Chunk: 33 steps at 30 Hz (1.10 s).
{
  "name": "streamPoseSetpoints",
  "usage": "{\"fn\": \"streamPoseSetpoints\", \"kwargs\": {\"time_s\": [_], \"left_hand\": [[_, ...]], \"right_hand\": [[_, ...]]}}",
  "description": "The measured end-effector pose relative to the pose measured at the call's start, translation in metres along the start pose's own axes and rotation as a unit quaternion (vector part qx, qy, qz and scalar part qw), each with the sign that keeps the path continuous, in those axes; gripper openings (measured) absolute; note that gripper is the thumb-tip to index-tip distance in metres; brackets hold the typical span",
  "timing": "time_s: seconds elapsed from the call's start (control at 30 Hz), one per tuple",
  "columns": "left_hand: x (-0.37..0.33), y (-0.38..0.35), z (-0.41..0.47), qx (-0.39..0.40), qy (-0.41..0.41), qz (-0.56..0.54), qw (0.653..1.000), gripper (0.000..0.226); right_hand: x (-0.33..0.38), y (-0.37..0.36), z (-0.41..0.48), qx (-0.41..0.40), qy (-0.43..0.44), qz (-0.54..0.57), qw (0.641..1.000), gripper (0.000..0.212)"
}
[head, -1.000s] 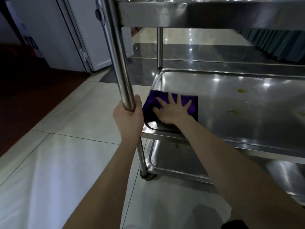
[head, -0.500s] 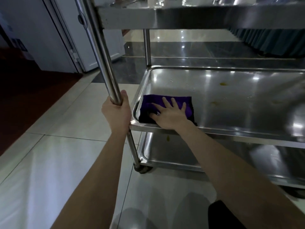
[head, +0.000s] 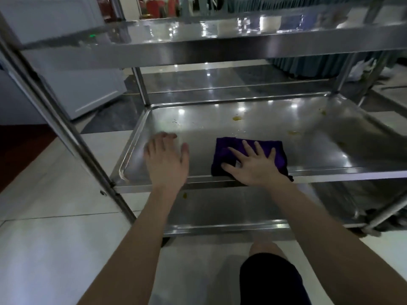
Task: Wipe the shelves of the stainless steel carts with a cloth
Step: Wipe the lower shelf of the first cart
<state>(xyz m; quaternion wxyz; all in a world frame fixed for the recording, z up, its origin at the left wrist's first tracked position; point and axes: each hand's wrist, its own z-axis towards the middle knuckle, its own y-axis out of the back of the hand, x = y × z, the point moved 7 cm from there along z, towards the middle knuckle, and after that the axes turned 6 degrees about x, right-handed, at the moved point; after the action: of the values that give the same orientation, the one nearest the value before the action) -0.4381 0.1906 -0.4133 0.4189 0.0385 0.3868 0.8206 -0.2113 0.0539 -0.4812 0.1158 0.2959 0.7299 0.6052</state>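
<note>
1. The right hand (head: 253,167) lies flat on the purple cloth (head: 276,150), fingers straight and spread, curled round nothing.
2. The cloth sits on the cart's middle shelf (head: 242,124), against the front rim, with one corner hanging over that edge.
3. The left hand (head: 166,160) is over the left part of the same shelf, fingers relaxed and holding nothing; whether it touches the steel cannot be told.
4. The two hands are apart, the left beside the cloth and clear of it.
5. Yellow stains (head: 237,118) mark the shelf behind the cloth.
6. The top shelf (head: 198,38) and bottom shelf (head: 220,208) frame the middle one.
</note>
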Motion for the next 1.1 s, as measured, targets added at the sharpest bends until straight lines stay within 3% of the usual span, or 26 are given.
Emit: {"fn": "streamPoseSetpoints", "kwargs": {"time_s": [0.1,0.2,0.4,0.6,0.67,0.8,0.9,0.97,1.1], "left_hand": [[-0.01,-0.058,-0.001,0.185,0.028,0.028,0.982,0.067],[0.008,-0.084,-0.005,0.257,0.046,0.051,0.964,0.088],[0.002,-0.079,-0.006,0.211,0.045,0.066,0.974,0.082],[-0.006,-0.073,0.001,0.212,0.027,0.133,0.968,0.073],[-0.001,-0.066,0.002,0.172,0.042,0.098,0.979,0.069],[0.007,-0.059,0.003,0.147,0.074,0.064,0.984,0.068],[0.004,-0.057,0.003,0.152,0.08,0.061,0.983,0.07],[-0.002,-0.056,0.003,0.149,0.069,0.061,0.985,0.072],[-0.007,-0.061,0.004,0.147,0.058,0.038,0.987,0.073]], "right_hand": [[-0.002,-0.002,0.0,-0.004,0.003,-0.003,1.0,0.099],[-0.01,-0.001,0.018,0.014,0.021,0.006,1.0,0.099],[-0.04,0.032,0.101,0.02,-0.006,0.009,1.0,0.086],[0.072,0.019,0.13,0.003,0.083,-0.04,0.996,0.08],[0.088,0.012,0.122,-0.002,0.108,-0.041,0.993,0.077],[0.04,0.019,0.099,-0.007,0.112,-0.007,0.994,0.08],[-0.038,0.033,0.09,0.002,0.051,0.002,0.999,0.091],[-0.075,0.04,0.091,0.013,0.008,-0.004,1.0,0.082],[-0.034,0.035,0.114,-0.002,-0.002,-0.017,1.0,0.072]]}}
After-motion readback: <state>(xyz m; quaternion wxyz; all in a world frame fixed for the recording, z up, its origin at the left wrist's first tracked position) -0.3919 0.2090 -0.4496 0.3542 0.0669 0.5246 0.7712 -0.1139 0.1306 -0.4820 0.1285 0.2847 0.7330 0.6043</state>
